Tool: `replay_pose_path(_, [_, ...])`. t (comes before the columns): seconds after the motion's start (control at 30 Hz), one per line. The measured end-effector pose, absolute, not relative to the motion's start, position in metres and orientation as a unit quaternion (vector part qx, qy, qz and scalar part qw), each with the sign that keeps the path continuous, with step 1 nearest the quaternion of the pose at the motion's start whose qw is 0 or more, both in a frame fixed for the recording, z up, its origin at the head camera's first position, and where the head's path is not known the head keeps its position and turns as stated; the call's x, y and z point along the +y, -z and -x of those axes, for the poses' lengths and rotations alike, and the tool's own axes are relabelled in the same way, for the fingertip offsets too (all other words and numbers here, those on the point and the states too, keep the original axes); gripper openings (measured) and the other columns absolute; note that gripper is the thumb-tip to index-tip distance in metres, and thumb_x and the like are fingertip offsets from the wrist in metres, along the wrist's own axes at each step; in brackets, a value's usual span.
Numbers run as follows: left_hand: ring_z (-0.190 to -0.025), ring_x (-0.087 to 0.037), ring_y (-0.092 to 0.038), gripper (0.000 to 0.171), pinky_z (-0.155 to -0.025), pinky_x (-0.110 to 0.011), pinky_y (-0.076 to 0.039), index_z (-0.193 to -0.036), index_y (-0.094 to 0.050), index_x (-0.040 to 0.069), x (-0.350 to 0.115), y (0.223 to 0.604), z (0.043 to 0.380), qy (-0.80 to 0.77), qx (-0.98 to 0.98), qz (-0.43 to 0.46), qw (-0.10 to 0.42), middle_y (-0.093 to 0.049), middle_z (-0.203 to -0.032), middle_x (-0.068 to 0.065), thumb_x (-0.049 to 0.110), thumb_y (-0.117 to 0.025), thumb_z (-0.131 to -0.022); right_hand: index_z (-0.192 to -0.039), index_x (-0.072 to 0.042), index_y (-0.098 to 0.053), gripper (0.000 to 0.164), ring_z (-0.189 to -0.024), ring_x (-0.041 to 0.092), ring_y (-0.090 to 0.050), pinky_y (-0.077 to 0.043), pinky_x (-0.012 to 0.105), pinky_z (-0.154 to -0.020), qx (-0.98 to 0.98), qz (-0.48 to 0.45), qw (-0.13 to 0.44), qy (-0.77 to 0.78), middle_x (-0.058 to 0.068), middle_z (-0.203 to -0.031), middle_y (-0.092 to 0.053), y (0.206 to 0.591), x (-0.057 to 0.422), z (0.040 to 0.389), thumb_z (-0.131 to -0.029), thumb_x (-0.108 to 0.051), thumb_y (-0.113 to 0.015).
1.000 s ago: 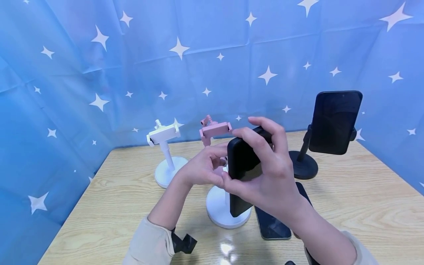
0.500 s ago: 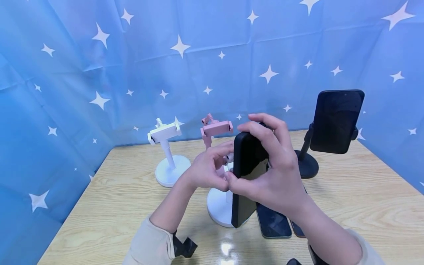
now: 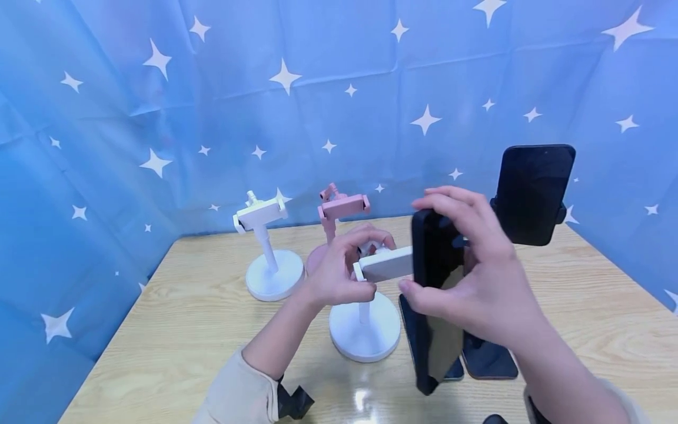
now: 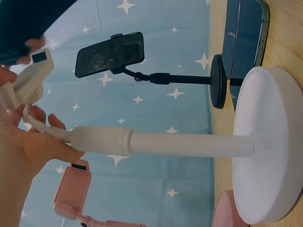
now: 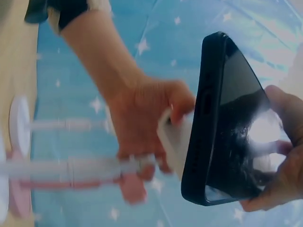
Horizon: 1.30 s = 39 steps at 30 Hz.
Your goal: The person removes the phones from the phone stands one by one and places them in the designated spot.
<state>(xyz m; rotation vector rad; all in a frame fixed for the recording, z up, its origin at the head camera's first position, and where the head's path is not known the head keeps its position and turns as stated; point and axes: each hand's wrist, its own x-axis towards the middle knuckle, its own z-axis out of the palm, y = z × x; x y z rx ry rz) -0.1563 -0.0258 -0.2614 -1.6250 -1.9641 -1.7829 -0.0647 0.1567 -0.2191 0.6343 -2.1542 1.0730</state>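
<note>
My left hand (image 3: 339,274) grips the left end of the clamp on a white phone stand (image 3: 389,266), thumb below and fingers around the back. In the left wrist view, that stand's pole (image 4: 189,144) rises from a round white base. My right hand (image 3: 484,277) holds a smartphone (image 3: 436,300) in a black case, thumb on one long edge and fingers over the other. The phone is nearly edge-on in the head view, overlapping the clamp's right end. Its dark glossy screen (image 5: 241,127) faces the right palm side in the right wrist view.
Behind stand another white phone stand (image 3: 267,224) and a pink one (image 3: 344,206), both without phones. At the back right a black stand carries a dark phone (image 3: 536,194). Two phones lie on the wooden table, one (image 3: 489,358) below my right hand. A starry blue cloth (image 3: 339,118) hangs behind.
My right hand has moved right with the phone, bringing the white clamp into sight. The phone has turned more edge-on. My left hand stays at the clamp.
</note>
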Motion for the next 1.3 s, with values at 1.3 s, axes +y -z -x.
replay_pose_path(1.3, [-0.077, -0.027, -0.044, 0.037, -0.065, -0.023, -0.037, -0.092, -0.058, 0.002, 0.073, 0.274, 0.231, 0.552, -0.587, 0.520, 0.281, -0.051, -0.083, -0.016, 0.010, -0.056, -0.056, -0.117, 0.003, -0.050, 0.067, -0.094, 0.039, -0.045, -0.042, 0.044, -0.070, -0.965, -0.010, -0.014, -0.262, 0.032, -0.111, -0.043, 0.369, 0.327, 0.084, -0.060, -0.021, -0.077])
